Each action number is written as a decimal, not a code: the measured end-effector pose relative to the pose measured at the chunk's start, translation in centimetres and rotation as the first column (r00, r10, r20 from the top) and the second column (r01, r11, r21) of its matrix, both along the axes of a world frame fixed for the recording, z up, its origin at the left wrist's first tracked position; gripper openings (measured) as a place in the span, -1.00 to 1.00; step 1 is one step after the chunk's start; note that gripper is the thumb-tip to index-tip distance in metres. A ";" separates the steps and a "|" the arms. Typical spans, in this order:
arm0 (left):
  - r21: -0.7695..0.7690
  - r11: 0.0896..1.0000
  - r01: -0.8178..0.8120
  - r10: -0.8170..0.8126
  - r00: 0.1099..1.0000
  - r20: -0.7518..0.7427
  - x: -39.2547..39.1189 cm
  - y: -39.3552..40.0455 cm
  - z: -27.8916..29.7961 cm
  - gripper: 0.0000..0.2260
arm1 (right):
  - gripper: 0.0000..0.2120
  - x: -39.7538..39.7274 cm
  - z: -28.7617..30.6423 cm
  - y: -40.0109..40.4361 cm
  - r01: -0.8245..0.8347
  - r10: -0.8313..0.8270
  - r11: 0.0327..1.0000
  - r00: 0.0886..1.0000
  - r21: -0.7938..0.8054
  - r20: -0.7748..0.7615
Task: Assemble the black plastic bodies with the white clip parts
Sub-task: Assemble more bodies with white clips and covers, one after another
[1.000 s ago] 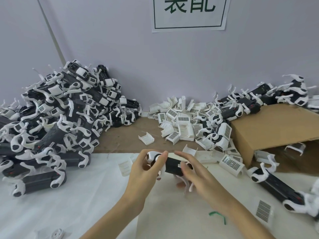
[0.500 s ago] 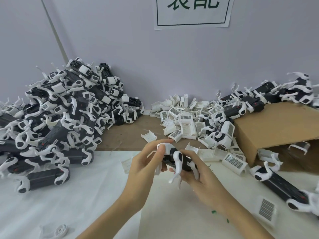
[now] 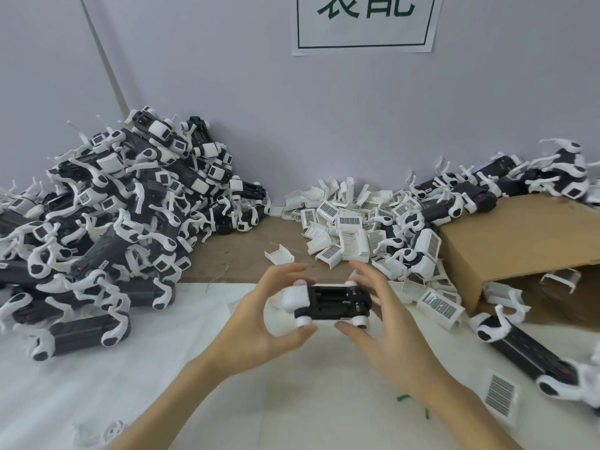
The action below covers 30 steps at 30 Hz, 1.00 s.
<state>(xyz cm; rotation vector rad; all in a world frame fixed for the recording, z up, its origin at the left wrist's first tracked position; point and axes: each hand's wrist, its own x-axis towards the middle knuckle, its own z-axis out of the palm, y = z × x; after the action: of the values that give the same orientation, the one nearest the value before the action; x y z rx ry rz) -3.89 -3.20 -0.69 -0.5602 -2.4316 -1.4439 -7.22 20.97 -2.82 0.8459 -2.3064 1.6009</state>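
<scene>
I hold one black plastic body (image 3: 337, 302) level above the white cloth, its open ribbed underside facing me, white round ends at its corners. My left hand (image 3: 259, 319) grips its left end, where a white clip part (image 3: 293, 297) sits against the body. My right hand (image 3: 380, 319) grips the right end, thumb under the front edge and fingers curled over the back. A heap of loose white clip parts (image 3: 344, 222) lies behind my hands by the wall.
A large pile of black-and-white units (image 3: 107, 222) fills the left. A tilted cardboard box (image 3: 519, 241) stands at the right with more units (image 3: 506, 183) behind it. Another unit (image 3: 526, 352) and a barcode label (image 3: 500, 394) lie at the right front.
The body has been turned over between my hands: its white legs pointed down before, and now its open black underside faces up. Both hands rose slightly.
</scene>
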 end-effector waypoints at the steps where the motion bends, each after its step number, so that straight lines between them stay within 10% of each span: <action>1: -0.088 0.996 -0.019 0.015 0.999 -0.049 -0.1 -0.3 -0.2 -0.36 | -0.17 -0.1 0.1 0.0 0.054 -0.041 0.993 0.992 0.105 -0.119; 6: -0.212 0.975 -0.065 0.031 0.986 -0.162 -0.5 -0.3 -0.9 -0.35 | -0.19 -0.2 0.3 0.3 0.211 -0.087 0.936 0.915 0.283 -0.394; 13: 0.132 0.978 -0.159 0.159 0.987 0.013 0.4 2.2 -0.7 -0.55 | -0.57 0.0 -0.3 -0.2 0.103 -0.088 0.985 0.990 0.138 -0.109; 22: 0.589 0.806 -0.063 -0.107 0.963 0.249 0.7 3.7 0.6 -0.66 | -0.70 0.0 0.0 -0.3 -0.060 0.088 0.991 0.967 -0.119 0.238; 30: 0.445 0.853 -0.273 0.105 0.924 0.367 0.1 3.7 -0.5 -0.58 | -0.73 -0.1 -0.5 -0.5 0.130 -0.097 0.983 0.966 -0.126 0.240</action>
<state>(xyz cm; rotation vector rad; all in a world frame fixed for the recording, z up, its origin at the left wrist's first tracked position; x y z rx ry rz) -3.76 0.49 -1.23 0.0483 -2.1179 -2.0961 -7.28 20.49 -3.30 0.5074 -2.3084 1.8727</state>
